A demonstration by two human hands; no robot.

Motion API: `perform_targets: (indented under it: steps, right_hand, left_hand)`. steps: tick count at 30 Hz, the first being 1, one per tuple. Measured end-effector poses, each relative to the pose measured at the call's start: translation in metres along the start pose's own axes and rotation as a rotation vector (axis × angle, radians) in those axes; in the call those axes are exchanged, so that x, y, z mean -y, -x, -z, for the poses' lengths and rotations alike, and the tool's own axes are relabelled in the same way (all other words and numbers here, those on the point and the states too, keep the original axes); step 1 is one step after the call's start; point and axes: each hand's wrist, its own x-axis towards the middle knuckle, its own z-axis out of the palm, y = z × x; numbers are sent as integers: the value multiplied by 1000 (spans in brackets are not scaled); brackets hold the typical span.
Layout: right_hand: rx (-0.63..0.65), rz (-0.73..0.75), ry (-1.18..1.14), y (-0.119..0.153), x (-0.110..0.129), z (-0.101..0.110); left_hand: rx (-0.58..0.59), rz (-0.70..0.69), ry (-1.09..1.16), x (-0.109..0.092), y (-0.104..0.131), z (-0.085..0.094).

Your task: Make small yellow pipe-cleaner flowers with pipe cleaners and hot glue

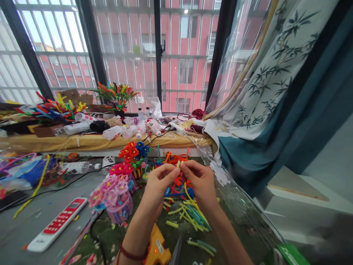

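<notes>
My left hand [158, 182] and my right hand [200, 180] meet over the middle of the table, fingertips pinched together on a small pale yellow fuzzy piece [178, 163]. Which fingers bear on it is partly hidden. Below and between the wrists lie cut yellow and teal fuzzy stems [193, 215]. An orange glue gun [157, 246] with a lit red light sits by my left forearm, and beside it a scissor blade [176, 250] points up. Left of my hands stands a striped pot of pink fuzzy flowers [120, 209].
Red and blue flower pots [135, 154] stand behind the pink one. A white and red remote [57, 224], a black cable and plastic bottles [78, 167] lie left. Colourful stems and bottles crowd the window ledge [91, 143]. A green box [292, 254] is bottom right.
</notes>
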Motion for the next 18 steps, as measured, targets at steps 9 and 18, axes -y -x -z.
perform_targets:
  steps: [9, 18]
  right_hand:
    - [129, -8, 15, -2, 6, 8]
    - [215, 3, 36, -6, 3, 14]
  left_hand:
    - [83, 236, 35, -9, 3, 1]
    - [109, 272, 44, -9, 1, 5]
